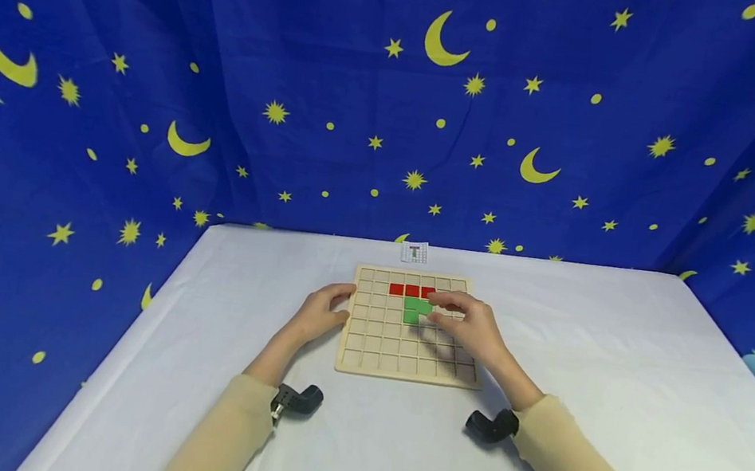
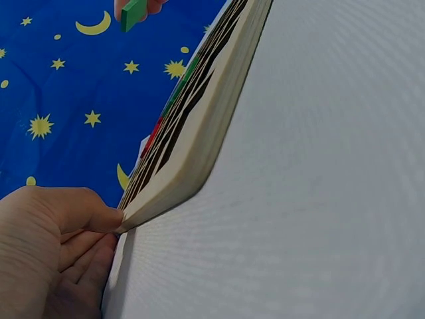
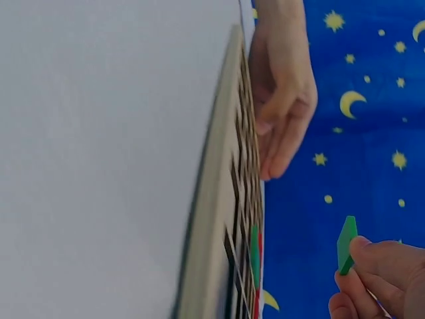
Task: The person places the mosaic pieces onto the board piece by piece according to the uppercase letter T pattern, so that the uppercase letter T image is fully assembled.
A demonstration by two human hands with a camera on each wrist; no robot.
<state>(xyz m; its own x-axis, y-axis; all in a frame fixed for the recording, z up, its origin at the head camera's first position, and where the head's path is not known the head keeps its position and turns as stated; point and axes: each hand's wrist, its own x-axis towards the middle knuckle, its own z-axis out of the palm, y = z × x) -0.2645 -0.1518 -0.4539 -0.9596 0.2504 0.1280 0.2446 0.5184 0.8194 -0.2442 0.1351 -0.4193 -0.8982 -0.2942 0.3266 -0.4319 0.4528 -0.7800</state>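
A square wooden grid board lies on the table. Three red tiles sit in a row in its cells, the right one partly behind my right fingertips. Below the middle red tile are green tiles in the grid. Between thumb and fingertips my right hand pinches a green tile, held tilted above the board. At the board's left edge, my left hand rests with thumb and fingers apart, their tips against the rim. In the left wrist view, the left thumb lies at the board's corner.
A small printed card with a coloured grid pattern lies behind the board. White cloth covers the table. Blue curtains with yellow stars and moons stand behind and at the sides. Black wrist devices hang by both sleeves.
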